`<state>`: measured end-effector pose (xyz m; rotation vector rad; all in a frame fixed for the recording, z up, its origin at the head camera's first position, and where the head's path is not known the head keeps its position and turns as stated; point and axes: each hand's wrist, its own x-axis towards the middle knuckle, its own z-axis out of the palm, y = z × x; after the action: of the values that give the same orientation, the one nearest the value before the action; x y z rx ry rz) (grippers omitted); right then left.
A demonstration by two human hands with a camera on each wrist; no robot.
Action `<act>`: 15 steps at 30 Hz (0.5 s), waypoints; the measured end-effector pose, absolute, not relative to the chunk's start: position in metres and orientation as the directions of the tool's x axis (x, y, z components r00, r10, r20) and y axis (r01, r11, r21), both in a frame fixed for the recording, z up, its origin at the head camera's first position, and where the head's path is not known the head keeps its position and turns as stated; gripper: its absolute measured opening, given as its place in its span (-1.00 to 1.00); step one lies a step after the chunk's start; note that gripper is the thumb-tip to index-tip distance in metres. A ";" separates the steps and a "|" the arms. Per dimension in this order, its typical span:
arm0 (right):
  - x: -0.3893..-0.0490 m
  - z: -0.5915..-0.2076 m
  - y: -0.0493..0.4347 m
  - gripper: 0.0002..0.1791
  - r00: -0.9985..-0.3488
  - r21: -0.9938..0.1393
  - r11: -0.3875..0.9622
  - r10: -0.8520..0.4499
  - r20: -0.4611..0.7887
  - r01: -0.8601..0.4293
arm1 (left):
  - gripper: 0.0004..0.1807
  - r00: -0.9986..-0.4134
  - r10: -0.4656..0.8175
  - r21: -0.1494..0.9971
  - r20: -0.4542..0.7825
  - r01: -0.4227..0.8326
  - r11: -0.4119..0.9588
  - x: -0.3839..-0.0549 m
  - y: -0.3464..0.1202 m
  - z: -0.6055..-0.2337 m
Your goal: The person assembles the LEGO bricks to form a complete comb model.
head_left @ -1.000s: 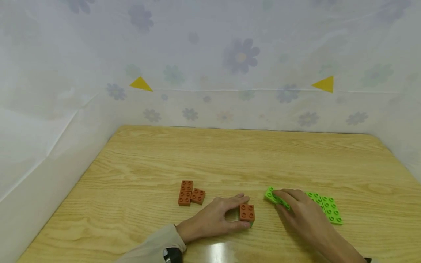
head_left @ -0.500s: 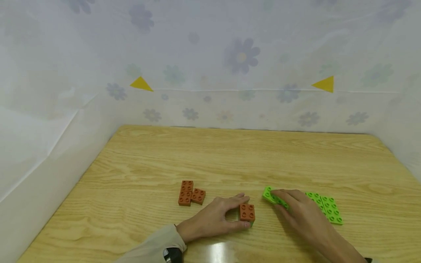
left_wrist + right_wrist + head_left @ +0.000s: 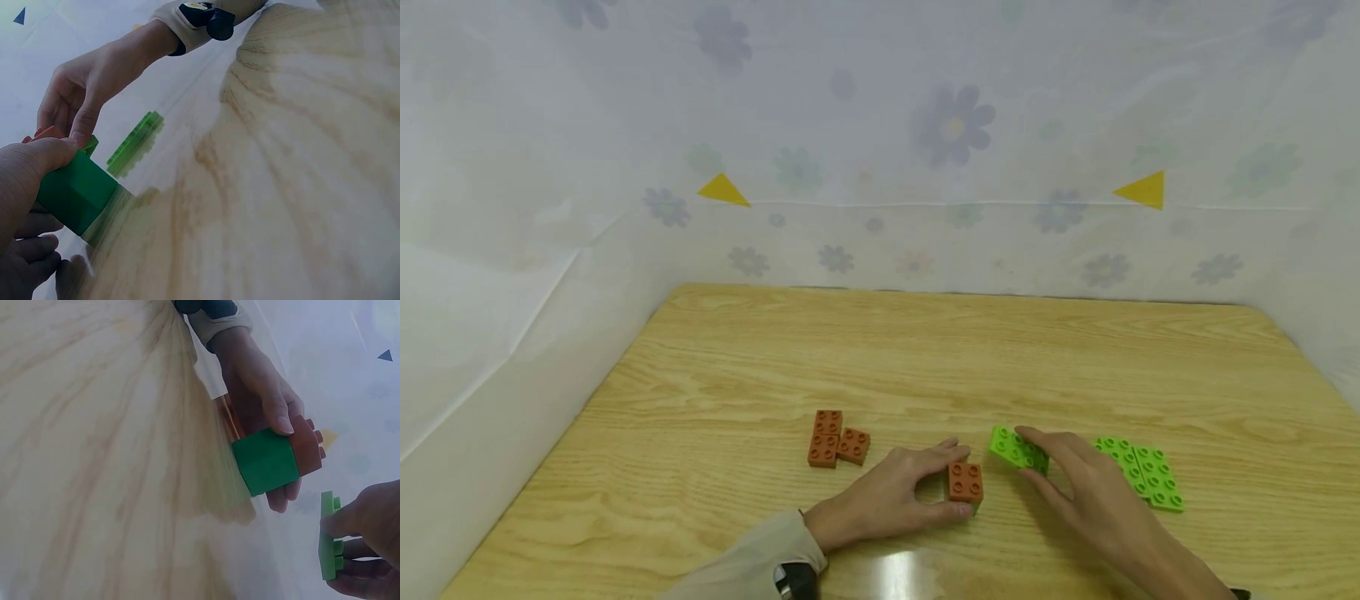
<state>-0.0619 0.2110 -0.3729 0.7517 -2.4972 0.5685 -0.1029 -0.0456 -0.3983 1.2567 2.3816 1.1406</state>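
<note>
Your right hand [image 3: 1093,492] pinches the lime-green studded plate [image 3: 1009,447] above the worktop [image 3: 880,358], while your left hand [image 3: 891,496] grips the brown-and-green brick stack [image 3: 965,482]. The plate lies between your hands, right of the stack and apart, its long axis slanting from far left to near right.

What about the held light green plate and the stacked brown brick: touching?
Apart: the right wrist view shows a gap between the held light green plate and stacked brown brick.
</note>
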 end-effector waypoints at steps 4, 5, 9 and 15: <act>-0.061 -0.371 0.210 -0.46 -0.725 -0.267 0.734 -0.418 0.548 -0.625 | -0.28 -0.610 0.777 0.723 0.152 0.605 0.333 -0.103 -0.046 -0.398; -0.061 -0.370 0.210 -0.53 -0.717 -0.268 0.724 -0.423 0.555 -0.635 | -0.29 -0.610 0.777 0.724 0.151 0.604 0.334 -0.104 -0.046 -0.398; -0.059 -0.368 0.208 -0.44 -0.692 -0.281 0.691 -0.431 0.579 -0.666 | -0.29 -0.610 0.778 0.717 0.152 0.610 0.337 -0.103 -0.045 -0.398; -0.057 -0.366 0.202 -0.40 -0.651 -0.297 0.634 -0.444 0.616 -0.714 | -0.28 -0.607 0.781 0.715 0.147 0.611 0.340 -0.103 -0.046 -0.397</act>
<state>-0.0565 0.2022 -0.3657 0.9071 -2.3608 0.7291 -0.1027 -0.0455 -0.3973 1.2603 2.3817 1.1204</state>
